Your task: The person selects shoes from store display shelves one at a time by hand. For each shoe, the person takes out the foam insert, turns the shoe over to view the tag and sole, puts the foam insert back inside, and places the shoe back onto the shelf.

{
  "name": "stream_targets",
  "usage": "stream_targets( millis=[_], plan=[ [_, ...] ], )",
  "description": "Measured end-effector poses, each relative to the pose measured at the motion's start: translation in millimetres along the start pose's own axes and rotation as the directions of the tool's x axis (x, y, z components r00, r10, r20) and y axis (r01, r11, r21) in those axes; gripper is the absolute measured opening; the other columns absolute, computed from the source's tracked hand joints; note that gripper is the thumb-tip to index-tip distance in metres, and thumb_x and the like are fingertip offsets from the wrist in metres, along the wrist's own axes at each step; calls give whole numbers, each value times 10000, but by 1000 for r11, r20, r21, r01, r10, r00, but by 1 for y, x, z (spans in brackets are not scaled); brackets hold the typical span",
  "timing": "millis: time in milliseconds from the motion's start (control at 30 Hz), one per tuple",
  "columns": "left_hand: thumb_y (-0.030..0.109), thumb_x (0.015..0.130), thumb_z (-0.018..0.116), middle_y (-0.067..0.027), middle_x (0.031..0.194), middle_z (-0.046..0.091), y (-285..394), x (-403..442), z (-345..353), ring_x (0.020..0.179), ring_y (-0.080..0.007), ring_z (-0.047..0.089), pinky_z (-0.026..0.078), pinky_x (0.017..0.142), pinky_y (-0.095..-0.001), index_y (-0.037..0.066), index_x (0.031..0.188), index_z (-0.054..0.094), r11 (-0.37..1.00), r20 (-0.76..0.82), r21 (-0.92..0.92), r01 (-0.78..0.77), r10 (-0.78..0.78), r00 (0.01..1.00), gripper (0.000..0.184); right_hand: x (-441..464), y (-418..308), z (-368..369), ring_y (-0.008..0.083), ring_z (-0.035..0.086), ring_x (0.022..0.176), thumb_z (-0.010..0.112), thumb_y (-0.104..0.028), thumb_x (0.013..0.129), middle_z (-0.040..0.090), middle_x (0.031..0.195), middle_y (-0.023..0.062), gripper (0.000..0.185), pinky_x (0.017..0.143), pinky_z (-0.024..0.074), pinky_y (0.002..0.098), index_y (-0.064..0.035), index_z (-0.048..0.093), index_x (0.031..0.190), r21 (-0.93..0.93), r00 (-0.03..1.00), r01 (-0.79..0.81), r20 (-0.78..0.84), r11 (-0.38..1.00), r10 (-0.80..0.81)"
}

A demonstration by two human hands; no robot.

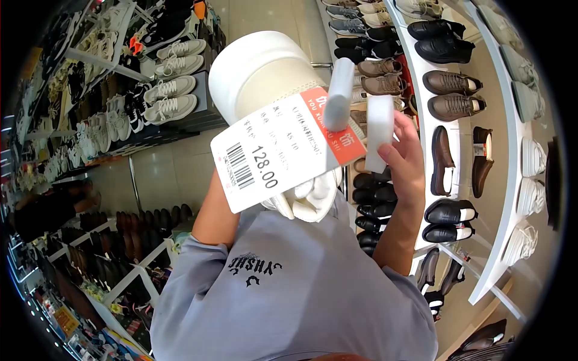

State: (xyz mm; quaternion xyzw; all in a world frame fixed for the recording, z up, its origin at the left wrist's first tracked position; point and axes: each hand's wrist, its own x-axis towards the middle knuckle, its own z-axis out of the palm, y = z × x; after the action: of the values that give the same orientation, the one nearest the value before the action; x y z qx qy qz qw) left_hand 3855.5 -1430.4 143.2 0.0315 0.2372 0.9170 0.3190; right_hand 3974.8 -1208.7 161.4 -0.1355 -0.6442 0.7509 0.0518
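A white shoe (259, 72) is close to the camera, its toe pointing up and away. A large price tag (265, 159) covers its middle; it has a red end, a barcode and the figure 128.00. My left forearm (218, 213) rises behind the tag, which hides the hand and its fingers. On the other side, my right hand (406, 162) is closed around a white foam-like block (379, 132), thumb on the near face. A greyish-white stick-shaped piece (340, 93) overlaps the tag's red end; what supports it is not visible.
Wall shelves (415, 114) on the right carry brown, black and white shoes. Racks of white sneakers (174, 99) stand at the left, with dark shoes (126, 234) lower down. A tiled floor (253, 18) runs between them. My grey shirt (289, 289) fills the bottom.
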Motion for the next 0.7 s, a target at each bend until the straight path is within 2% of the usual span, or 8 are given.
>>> stream_targets(
  millis=[133,233,267,433,533,567,633,700],
  plan=[
    [476,875,605,-227,1186,549,-16,46,25,932,-335,636,581,791,-425,14,1342,422,887,90,-358,292,-279,956,681,67,-12,9,157,607,956,800,-74,733,576,1164,123,726,770,521,268,-6,428,1353,-198,985,148,-58,969,-162],
    [507,881,572,-236,1140,566,-29,93,-9,882,-341,639,589,718,-440,-9,1335,418,965,-74,-19,262,-263,962,704,121,-14,-6,286,626,887,821,-104,693,604,1047,145,619,728,521,331,-14,505,1218,-755,829,427,107,498,-549],
    [516,884,559,-239,1132,568,-34,108,-18,870,-343,641,589,711,-443,-12,1335,415,971,-88,55,233,-228,970,709,128,-24,-5,330,602,925,815,-105,687,597,1035,149,534,770,503,364,-3,534,1129,-660,895,382,91,647,-436],
    [439,940,494,-236,1152,562,-33,169,12,853,-315,661,593,733,-436,-25,1303,429,993,-158,42,107,-99,982,593,187,-48,-60,317,585,1072,761,-62,730,578,1230,145,511,894,471,343,-17,577,1204,-504,851,518,388,691,-355],
    [465,958,460,-240,1283,510,-33,201,9,1093,-300,588,535,902,-425,-15,1376,375,994,159,80,80,-92,983,642,198,-82,-85,221,597,911,692,-15,751,588,1193,127,455,746,472,288,-35,595,1195,-566,881,469,247,678,-403],
    [424,887,538,-239,1314,495,-31,209,7,1148,-309,558,497,952,-425,-16,1391,362,992,186,95,89,-105,977,692,196,-83,-91,183,579,788,690,-24,742,624,1091,124,387,646,450,260,-26,631,1125,-482,866,489,170,727,-470],
    [343,746,694,-236,1377,465,-25,226,5,1257,-326,500,421,1052,-426,-17,1422,336,987,239,126,104,-132,962,845,196,-100,-102,189,596,708,701,-37,742,656,940,111,272,582,454,266,-14,666,1010,-238,817,536,390,810,-426],
    [183,509,811,-229,1376,470,-20,237,10,1271,-342,483,363,1087,-428,-42,1425,318,969,242,229,91,-147,959,1064,203,-102,-91,204,611,669,726,-63,726,666,840,82,200,536,461,300,-32,689,920,-417,768,595,546,687,-334]
  ],
)
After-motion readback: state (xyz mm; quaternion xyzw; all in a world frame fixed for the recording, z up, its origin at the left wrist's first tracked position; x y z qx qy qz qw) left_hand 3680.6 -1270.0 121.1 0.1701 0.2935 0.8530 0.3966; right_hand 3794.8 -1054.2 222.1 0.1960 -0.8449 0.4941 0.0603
